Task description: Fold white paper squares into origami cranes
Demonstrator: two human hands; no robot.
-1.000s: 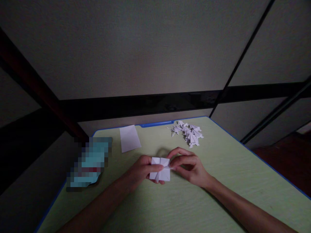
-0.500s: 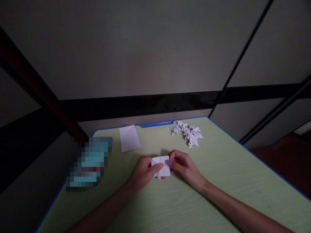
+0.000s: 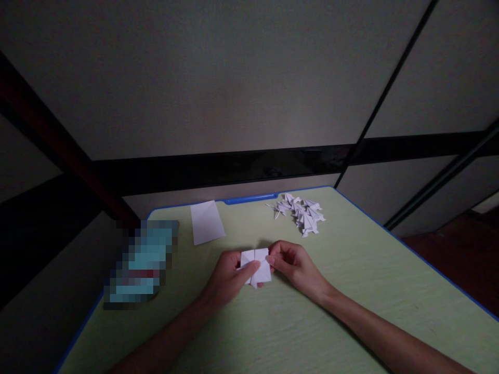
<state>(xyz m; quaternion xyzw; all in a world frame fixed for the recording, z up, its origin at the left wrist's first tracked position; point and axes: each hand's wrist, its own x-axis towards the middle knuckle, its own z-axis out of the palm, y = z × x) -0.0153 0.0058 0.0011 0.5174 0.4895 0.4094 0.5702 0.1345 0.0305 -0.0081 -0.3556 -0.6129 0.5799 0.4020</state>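
Observation:
A small white folded paper point(image 3: 262, 271), roughly square with creases and a little flap at its lower edge, is held above the table. My left hand point(image 3: 230, 275) grips it from the left, thumb pressed across its front and the other fingers mostly hidden behind. At the paper's right edge, my right hand point(image 3: 290, 262) pinches the upper corner between thumb and curled fingers. Farther back on the right lies a pile of white folded paper figures point(image 3: 306, 214). A flat white sheet of paper point(image 3: 208, 223) rests beyond my left hand.
The pale green table point(image 3: 351, 270) has a blue edge and a blue strip point(image 3: 251, 199) at its back. A blurred-out turquoise object point(image 3: 144, 262) lies on the left. Behind the table stands a panelled wall point(image 3: 226, 78) with a dark band.
The folded paper has shifted very slightly left and turned a little in my hands. Both hands keep their hold, and the other things lie as before.

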